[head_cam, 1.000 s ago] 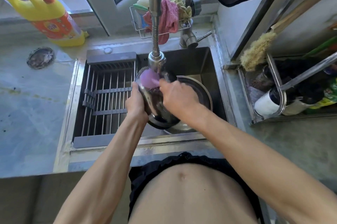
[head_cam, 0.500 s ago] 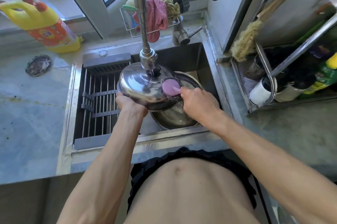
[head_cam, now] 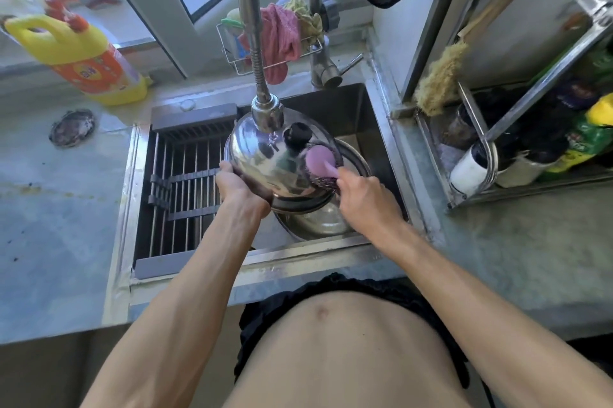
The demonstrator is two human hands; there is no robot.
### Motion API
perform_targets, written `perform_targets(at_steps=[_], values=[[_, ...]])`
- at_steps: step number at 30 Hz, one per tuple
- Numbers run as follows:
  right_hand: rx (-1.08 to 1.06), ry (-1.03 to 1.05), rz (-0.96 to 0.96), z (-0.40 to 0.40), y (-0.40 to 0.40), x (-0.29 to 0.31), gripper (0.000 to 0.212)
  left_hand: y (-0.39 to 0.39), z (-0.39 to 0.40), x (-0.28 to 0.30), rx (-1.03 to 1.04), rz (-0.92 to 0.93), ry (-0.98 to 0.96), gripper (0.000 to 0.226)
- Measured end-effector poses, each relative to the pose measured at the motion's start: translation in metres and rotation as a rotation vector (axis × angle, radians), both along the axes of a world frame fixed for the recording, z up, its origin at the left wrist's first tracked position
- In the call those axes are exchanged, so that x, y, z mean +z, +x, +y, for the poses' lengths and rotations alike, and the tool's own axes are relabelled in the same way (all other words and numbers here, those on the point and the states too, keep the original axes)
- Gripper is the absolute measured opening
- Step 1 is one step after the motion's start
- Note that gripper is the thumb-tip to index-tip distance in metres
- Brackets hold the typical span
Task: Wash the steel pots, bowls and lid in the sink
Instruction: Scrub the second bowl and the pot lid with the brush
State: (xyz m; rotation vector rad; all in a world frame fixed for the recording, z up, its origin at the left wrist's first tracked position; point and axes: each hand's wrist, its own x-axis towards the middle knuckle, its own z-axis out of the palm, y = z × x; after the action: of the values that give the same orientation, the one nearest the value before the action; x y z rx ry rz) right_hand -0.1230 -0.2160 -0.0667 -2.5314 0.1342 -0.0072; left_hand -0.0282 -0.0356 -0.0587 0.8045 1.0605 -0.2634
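A domed steel lid (head_cam: 268, 158) with a black knob (head_cam: 299, 134) is held over the sink (head_cam: 355, 102), right under the spray head of the tap (head_cam: 267, 115). My left hand (head_cam: 237, 185) grips the lid's near left rim. My right hand (head_cam: 360, 195) holds a pink-handled scrubbing brush (head_cam: 320, 160), whose dark bristles press on the lid's right side. Below the lid a steel pot or bowl (head_cam: 318, 225) stands in the sink, mostly hidden.
A steel drying rack (head_cam: 179, 188) covers the sink's left half. A yellow detergent bottle (head_cam: 86, 65) lies on the left counter near a round strainer (head_cam: 71, 127). A wire caddy with cloths (head_cam: 278, 35) hangs behind the tap. A shelf rack (head_cam: 530, 155) with bottles stands to the right.
The lid went from steeply tilted to dome-up under the tap. The brush moved from its upper left edge to the right side, near the knob.
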Motion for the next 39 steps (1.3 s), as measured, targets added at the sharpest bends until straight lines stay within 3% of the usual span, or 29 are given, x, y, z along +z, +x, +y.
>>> perform_targets(at_steps=[3, 7, 12, 16, 22, 27, 30, 34, 39], values=[[-0.189, 0.005, 0.155, -0.018, 0.011, -0.014, 0.035, -0.002, 0.007, -0.004, -0.012, -0.017, 0.008, 0.05], [-0.142, 0.069, 0.111, -0.014, 0.023, -0.014, 0.033, 0.005, 0.017, -0.011, -0.064, -0.103, -0.001, 0.056], [-0.251, 0.112, 0.268, -0.035, 0.075, -0.019, 0.026, 0.0, 0.024, -0.019, -0.248, -0.184, 0.097, 0.062], [-0.196, 0.132, 0.276, -0.03, 0.102, -0.008, 0.021, -0.002, 0.025, -0.012, -0.371, -0.266, 0.262, 0.062], [-0.022, 0.089, 0.134, -0.004, 0.113, 0.018, 0.026, 0.003, 0.029, -0.019, -0.556, -0.263, 0.528, 0.085], [0.162, -0.068, 0.081, 0.023, 0.082, 0.029, 0.026, 0.006, 0.011, -0.019, -0.613, -0.187, 0.6, 0.057], [0.295, -0.213, 0.106, 0.034, 0.064, 0.037, 0.037, 0.015, 0.002, -0.027, -0.645, -0.188, 0.562, 0.047], [0.256, -0.28, 0.106, 0.025, 0.068, 0.051, 0.035, 0.014, -0.006, -0.028, -0.655, -0.245, 0.59, 0.052], [0.13, -0.272, 0.302, 0.005, 0.107, 0.067, 0.029, 0.01, 0.006, -0.029, -0.748, -0.377, 0.883, 0.066]])
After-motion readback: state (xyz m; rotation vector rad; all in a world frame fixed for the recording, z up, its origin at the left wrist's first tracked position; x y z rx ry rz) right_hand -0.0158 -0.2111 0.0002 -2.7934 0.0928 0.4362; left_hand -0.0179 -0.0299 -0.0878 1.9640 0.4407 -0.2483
